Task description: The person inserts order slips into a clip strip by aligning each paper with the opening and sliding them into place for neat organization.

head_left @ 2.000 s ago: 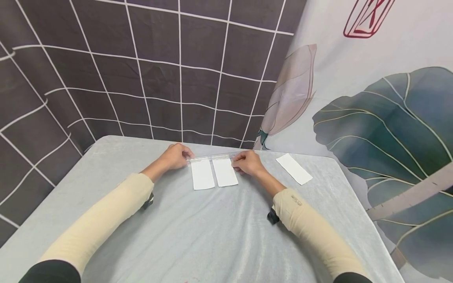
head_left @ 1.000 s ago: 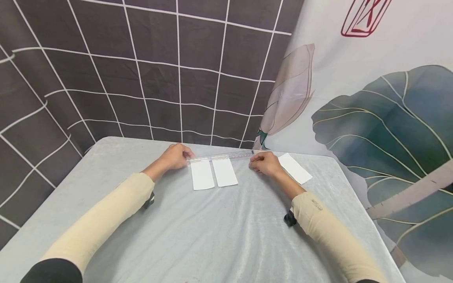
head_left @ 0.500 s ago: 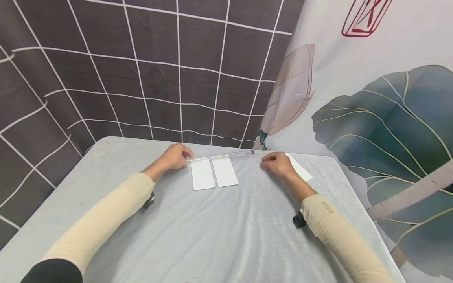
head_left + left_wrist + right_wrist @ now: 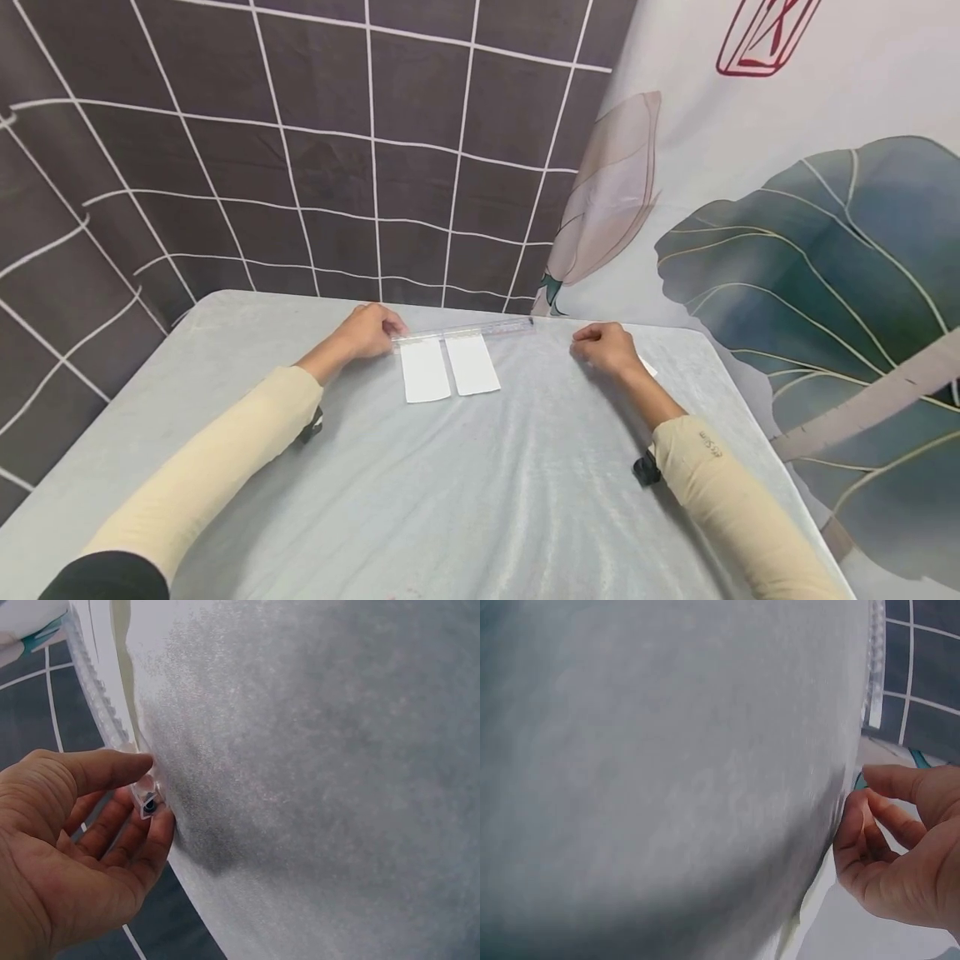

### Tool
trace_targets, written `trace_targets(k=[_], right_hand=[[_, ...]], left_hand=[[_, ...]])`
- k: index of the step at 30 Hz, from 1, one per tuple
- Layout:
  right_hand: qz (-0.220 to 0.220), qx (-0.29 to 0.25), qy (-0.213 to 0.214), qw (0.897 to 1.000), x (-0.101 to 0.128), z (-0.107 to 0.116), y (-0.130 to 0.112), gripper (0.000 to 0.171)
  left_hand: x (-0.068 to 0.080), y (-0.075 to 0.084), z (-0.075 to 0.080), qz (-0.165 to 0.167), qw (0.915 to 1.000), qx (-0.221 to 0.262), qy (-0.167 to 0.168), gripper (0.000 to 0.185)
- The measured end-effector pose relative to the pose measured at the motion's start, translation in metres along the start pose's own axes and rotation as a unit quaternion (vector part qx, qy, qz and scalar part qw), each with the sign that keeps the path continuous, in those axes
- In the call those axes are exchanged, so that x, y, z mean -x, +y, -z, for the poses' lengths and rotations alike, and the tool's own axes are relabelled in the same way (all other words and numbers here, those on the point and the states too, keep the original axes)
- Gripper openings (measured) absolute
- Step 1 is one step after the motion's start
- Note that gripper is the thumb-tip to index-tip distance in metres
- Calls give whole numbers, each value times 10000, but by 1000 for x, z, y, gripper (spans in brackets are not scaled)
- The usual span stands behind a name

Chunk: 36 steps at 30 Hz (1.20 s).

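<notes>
My left hand (image 4: 367, 331) pinches the left end of a long clear plastic bar (image 4: 498, 327). In the left wrist view, thumb and fingers meet around the bar's end (image 4: 148, 804), where a small dark blue piece shows inside. Two white paper rectangles (image 4: 425, 372) (image 4: 472, 364) lie side by side, their top edges along the bar. My right hand (image 4: 606, 347) is beyond the bar's right end, fingers loosely curled with nothing in them. A third white paper (image 4: 649, 367) is mostly hidden behind that hand and wrist.
A pale grey cloth (image 4: 450, 492) covers the table, whose far edge runs just behind the bar. Behind stands a dark curtain with white grid lines (image 4: 420, 179); to the right hangs a white one with leaf prints (image 4: 810, 250).
My right hand has let go of the bar and moved right, over the third paper. The bar's right end now shows. My left hand keeps its place and the two papers lie still.
</notes>
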State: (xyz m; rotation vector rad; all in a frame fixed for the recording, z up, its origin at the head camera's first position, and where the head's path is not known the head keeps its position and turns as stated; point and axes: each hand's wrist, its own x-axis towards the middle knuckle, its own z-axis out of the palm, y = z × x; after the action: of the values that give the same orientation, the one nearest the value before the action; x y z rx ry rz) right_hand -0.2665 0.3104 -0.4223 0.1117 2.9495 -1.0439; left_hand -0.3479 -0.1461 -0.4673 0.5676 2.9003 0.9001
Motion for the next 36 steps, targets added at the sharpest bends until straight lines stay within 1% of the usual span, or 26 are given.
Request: trace_targets(k=[2, 3, 5, 6, 9, 10, 15, 19, 23, 27, 32, 36], right_hand=[[13, 44, 40, 10000, 0, 2, 2, 32], [15, 60, 60, 10000, 1, 2, 3, 32], [11, 131, 124, 9998, 2, 4, 6, 32], [-6, 176, 170, 9997, 3, 4, 8, 32], [-83, 296, 282, 9991, 3, 7, 12, 35], [-107, 326, 329, 9989, 3, 8, 14, 35], [-297, 289, 481, 9980, 4, 15, 18, 36], [-409, 294, 461, 9977, 5, 22, 24, 38], [-509, 445, 497, 9965, 7, 26, 30, 48], [-823, 571, 511, 9937, 8, 28, 35, 58], [-1241, 693, 352, 9892, 8, 29, 37, 69], [-1391, 797, 317, 9866, 9, 29, 35, 72]], left_hand=[[11, 17, 12, 36, 10000, 13, -63, 45], [14, 16, 13, -114, 9999, 101, -31, 45], [24, 31, 22, -84, 9999, 125, -70, 45], [27, 35, 24, -76, 9999, 110, -82, 45], [31, 43, 25, 11, 9999, 64, -125, 46], [34, 53, 29, 177, 9997, -17, -188, 47], [34, 56, 29, 264, 9994, -66, -220, 47], [35, 57, 30, 242, 9994, -58, -238, 47], [35, 56, 30, 264, 9993, -22, -264, 47], [33, 56, 29, 239, 9994, -24, -236, 46], [34, 55, 31, 238, 9994, -3, -232, 45], [34, 55, 31, 320, 9991, 19, -271, 44]])
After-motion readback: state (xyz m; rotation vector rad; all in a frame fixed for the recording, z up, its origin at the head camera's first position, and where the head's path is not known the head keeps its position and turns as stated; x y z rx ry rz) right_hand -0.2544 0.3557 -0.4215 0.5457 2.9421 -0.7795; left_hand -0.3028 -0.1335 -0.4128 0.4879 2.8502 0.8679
